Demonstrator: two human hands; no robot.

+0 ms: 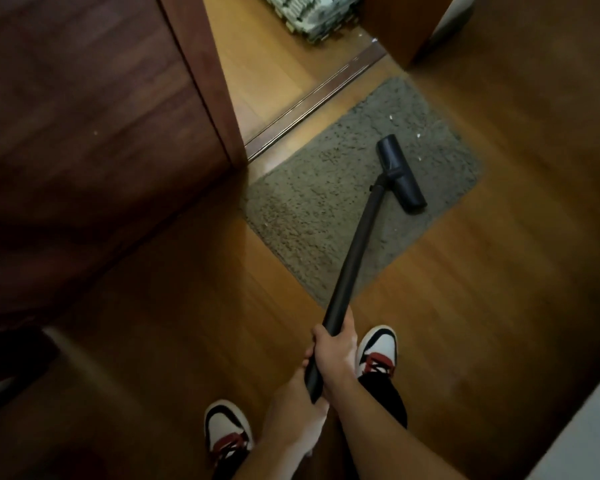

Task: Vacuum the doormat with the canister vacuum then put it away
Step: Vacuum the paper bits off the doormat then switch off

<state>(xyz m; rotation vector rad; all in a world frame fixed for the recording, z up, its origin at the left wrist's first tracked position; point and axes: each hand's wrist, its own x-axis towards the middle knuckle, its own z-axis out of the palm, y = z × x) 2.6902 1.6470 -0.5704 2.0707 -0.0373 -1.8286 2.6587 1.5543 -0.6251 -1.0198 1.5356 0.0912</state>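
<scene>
Vacuuming step in hand. Right hand (336,348) and left hand (303,386) both grasp the wand (355,251). Head (400,174) rests on doormat (309,202). White specks (418,136) lie just beyond; next stroke should reach them.

There was one grey shaggy rectangular doormat (326,202), one long black vacuum wand (354,251) with one black bar-shaped floor head (400,174), and two bare hands: a left hand (302,389) and a right hand (336,346). Also counted were two white, black and red sneakers (226,431), one dark wooden door (101,133), one stack of pale patterned tiles (312,15) and a few small white scraps (417,136).
</scene>
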